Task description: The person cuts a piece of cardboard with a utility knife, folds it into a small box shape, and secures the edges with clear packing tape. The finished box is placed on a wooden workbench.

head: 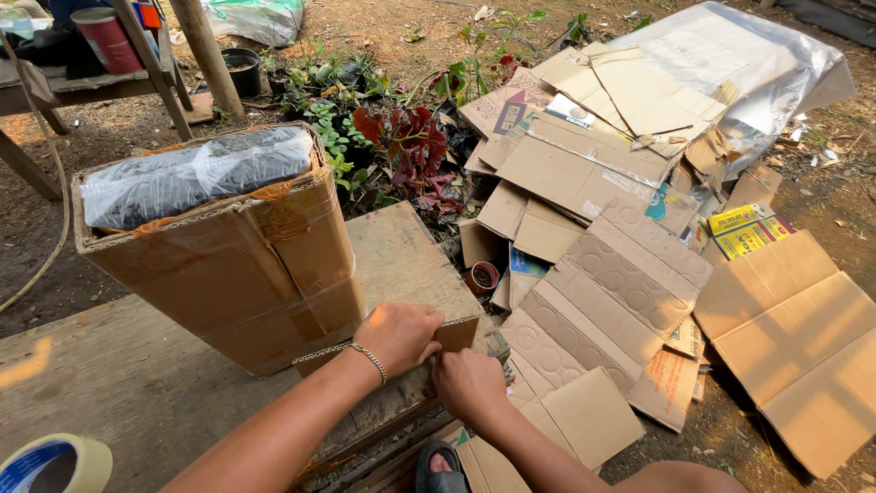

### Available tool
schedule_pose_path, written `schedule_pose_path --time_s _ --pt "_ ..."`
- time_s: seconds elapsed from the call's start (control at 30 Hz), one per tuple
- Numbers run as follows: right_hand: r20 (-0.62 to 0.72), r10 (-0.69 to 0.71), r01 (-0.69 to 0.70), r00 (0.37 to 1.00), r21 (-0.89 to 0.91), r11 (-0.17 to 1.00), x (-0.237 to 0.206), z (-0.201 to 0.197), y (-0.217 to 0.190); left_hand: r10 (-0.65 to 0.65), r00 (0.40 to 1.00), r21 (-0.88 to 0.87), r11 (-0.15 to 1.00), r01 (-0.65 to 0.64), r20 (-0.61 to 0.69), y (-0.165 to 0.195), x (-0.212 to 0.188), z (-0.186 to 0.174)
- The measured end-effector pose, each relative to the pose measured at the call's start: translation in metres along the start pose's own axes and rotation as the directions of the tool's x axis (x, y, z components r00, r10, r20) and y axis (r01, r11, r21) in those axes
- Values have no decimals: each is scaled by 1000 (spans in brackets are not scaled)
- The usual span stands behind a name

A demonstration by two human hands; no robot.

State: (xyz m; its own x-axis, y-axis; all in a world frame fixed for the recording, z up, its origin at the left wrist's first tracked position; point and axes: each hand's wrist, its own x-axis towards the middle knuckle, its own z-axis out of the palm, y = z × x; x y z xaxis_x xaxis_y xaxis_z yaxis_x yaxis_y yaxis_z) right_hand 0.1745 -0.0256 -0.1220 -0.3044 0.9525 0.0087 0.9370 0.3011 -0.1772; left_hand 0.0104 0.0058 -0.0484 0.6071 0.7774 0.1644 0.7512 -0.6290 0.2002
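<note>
head view | left hand [399,335] curled, gripping cardboard strip [456,330] at wooden desk [137,383] edge | right hand [467,382] closed, pinching same strip from below | taped cardboard box [219,246] just beside left hand, black wrapped bundle [196,173] on top | tape roll [55,464] near corner

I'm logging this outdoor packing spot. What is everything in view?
cardboard strip: one, brown, held at the bench edge
taped box: one, brown, on the wooden bench, black wrapped bundle on top
tape roll: one, pale, bottom left
flattened cardboard: many pieces, brown, on the ground right
silver sheet: one, top right
plants: several, green and red, centre
red bucket: one, top left
left hand: on the strip
right hand: on the strip
</note>
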Motion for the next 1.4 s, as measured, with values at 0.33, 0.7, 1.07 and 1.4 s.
schedule_pose_path --time_s 0.33,0.7,1.07,1.4 --pt "289 30 -47 957 53 997 -75 -16 17 -88 993 -9 996 89 82 0 7 -9" --pt "-22 441 -338 897 608 719 -85 -34 46 -267 719 58 952 301 642 -13 -36 -25" --pt "121 173 -188 978 125 974 25 -24 42 -381 898 -652 628 426 219 -43 -116 -46" --pt "-45 -106 115 993 356 927 8 -148 -27 -665 626 -841 541 26 -408 2 -137 -130"
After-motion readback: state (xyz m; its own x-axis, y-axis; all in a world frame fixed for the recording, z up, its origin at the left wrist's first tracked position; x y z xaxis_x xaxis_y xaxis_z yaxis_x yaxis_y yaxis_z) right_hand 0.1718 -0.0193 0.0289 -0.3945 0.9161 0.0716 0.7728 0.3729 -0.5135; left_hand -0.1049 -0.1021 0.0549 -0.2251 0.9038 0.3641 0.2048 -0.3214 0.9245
